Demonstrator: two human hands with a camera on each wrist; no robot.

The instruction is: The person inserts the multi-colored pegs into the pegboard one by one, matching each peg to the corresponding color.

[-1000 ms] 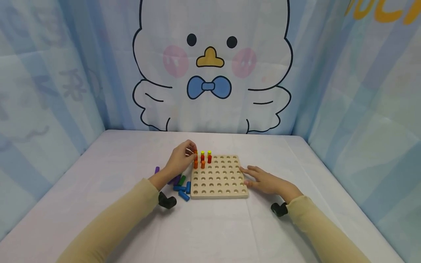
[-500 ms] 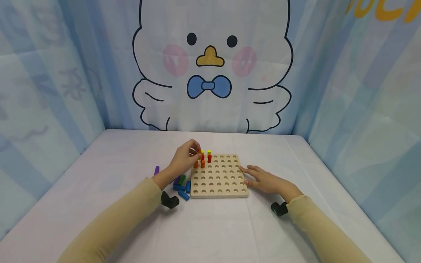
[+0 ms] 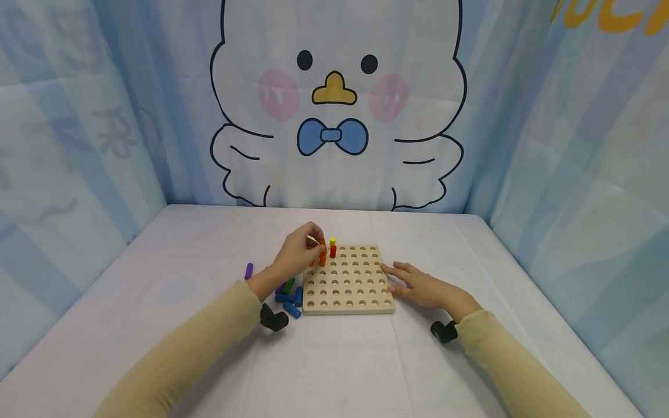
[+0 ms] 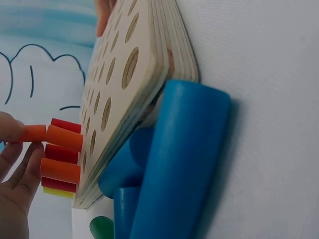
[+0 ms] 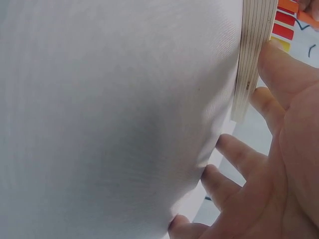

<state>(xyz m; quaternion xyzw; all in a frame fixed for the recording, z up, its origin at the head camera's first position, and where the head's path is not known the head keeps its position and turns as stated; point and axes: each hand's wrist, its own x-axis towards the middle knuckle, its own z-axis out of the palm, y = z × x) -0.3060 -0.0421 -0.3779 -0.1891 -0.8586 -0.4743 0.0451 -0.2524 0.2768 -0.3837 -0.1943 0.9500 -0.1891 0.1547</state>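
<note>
My left hand [image 3: 300, 251] pinches an orange peg [image 4: 32, 133] between thumb and fingers, above the far left part of a wooden pegboard [image 3: 347, 293]. In the left wrist view the held peg's end lines up with the top of a standing orange peg [image 4: 64, 138]. A second orange peg [image 4: 60, 170], red pegs [image 4: 61, 153] and a yellow peg [image 3: 333, 241] also stand in the board. Partly, the left hand hides these pegs in the head view. My right hand [image 3: 420, 288] has its fingers spread, thumb and index finger touching the board's right edge [image 5: 252, 59].
Blue pegs [image 3: 291, 310], a green peg [image 3: 288, 286] and purple pegs [image 3: 248, 270] lie loose on the white tablecloth [image 3: 345, 360], left of the board. A curtain with a cartoon bird [image 3: 334, 174] hangs behind the table.
The left hand has shifted a little to the right over the board with the orange peg in its fingers, covering more of the standing pegs. The right hand has stayed put.
</note>
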